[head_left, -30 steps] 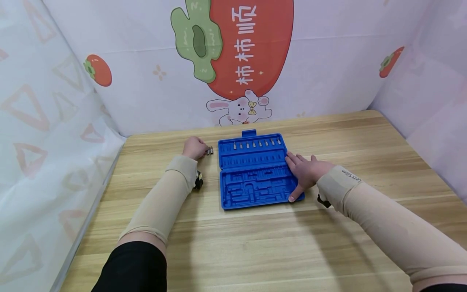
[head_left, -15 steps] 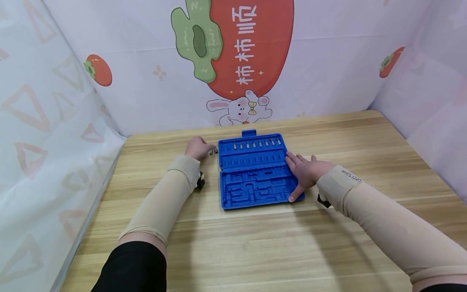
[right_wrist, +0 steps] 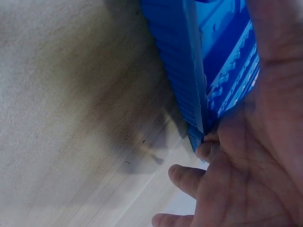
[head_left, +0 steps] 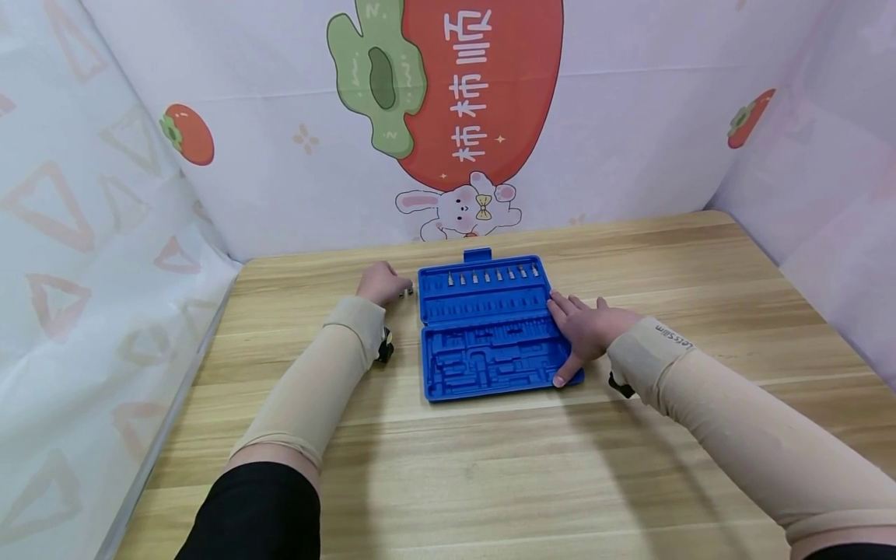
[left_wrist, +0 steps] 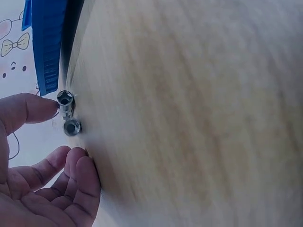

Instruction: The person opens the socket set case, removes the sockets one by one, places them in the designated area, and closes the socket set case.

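Note:
Two small silver sockets (left_wrist: 66, 98) lie side by side on the table, their hollow ends toward the left wrist camera. My left hand (head_left: 382, 283) is at them, just left of the blue case; its thumb (left_wrist: 40, 108) touches the upper socket. The other fingers are bent loosely below, apart from the lower socket. An open blue plastic tool case (head_left: 483, 313) lies flat, with a row of several small silver pieces (head_left: 487, 276) near its far edge. My right hand (head_left: 586, 330) rests spread along the case's right edge, thumb on the near right corner.
The case's near half has moulded recesses. A blue latch tab (head_left: 477, 254) sticks out at its far edge. The wooden table (head_left: 490, 474) reaches back to a printed cloth backdrop (head_left: 280, 187), with more cloth at both sides.
My left hand has moved slightly right, toward the case, and the sockets now sit nearer its left edge. The right hand and the case stay in place.

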Demonstrator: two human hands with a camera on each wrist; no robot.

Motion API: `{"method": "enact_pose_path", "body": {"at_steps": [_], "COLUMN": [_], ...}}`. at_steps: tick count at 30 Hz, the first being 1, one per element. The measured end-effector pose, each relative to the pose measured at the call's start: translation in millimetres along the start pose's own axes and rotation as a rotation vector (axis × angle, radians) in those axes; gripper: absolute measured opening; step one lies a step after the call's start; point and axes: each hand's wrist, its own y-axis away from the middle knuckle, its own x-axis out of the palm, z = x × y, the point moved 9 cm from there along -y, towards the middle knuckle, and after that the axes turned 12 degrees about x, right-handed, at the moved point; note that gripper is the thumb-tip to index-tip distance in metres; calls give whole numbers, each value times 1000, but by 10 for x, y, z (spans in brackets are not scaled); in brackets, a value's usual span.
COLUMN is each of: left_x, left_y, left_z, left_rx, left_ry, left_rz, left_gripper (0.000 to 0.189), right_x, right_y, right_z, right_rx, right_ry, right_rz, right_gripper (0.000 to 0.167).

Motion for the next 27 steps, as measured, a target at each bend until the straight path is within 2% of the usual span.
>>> {"method": "enact_pose_path", "body": {"at_steps": [7, 19, 27], "left_x": [3, -25, -17], "left_y": [13, -9, 1], "left_z": [12, 5, 17], "left_rx": [-27, 23, -2], "left_ry": [11, -40, -2], "left_rz": [-10, 4, 20], "left_gripper": [37, 40, 41], "right_x": [-4, -7, -18], "right_y": [-4, -9, 17], "right_z": [3, 5, 6], "right_rx": [5, 9, 4], "right_ry": [7, 2, -12], "right_rz": [3, 5, -1], "right_gripper": [142, 143, 144]}}
